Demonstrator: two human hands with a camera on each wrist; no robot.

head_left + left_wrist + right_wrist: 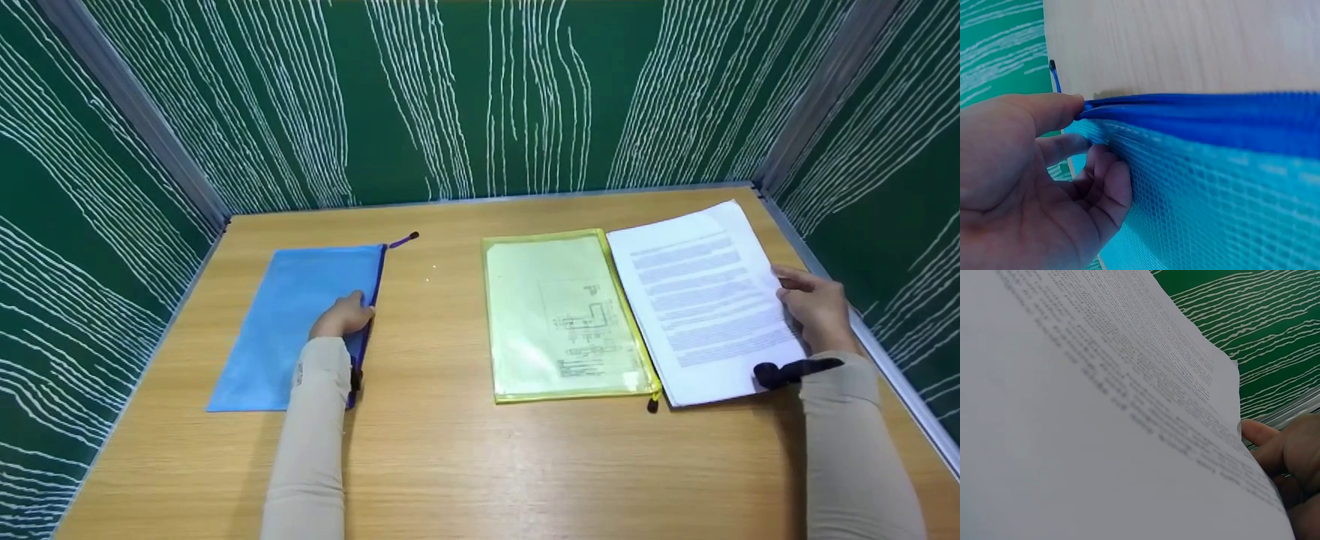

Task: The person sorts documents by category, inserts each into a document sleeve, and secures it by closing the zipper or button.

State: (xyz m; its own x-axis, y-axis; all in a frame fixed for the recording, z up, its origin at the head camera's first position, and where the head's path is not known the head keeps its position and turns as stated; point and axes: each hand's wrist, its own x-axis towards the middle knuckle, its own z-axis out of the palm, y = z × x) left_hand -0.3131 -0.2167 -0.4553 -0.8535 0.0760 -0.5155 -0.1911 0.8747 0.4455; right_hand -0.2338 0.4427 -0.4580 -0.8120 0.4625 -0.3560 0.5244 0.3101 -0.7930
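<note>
A blue mesh zip pouch [300,300] lies flat at the left of the table. My left hand [343,315] pinches its dark blue zip edge [1196,115] between thumb and index finger, the other fingers curled against the mesh. At the right, a stack of printed paper [697,300] lies slanted beside the yellow zip pouch [525,322]. My right hand [817,307] grips the stack's right edge. In the right wrist view the printed sheet [1100,439] fills most of the picture, with the right hand's fingers [1261,433] at its edge.
The yellow pouch holds a sheet with a printed drawing, its zip pull [652,405] at the near right corner. The blue pouch's purple pull [405,239] sticks out at the back. Green panels [465,97] with white wavy lines wall the wooden table [427,450] at the back and sides.
</note>
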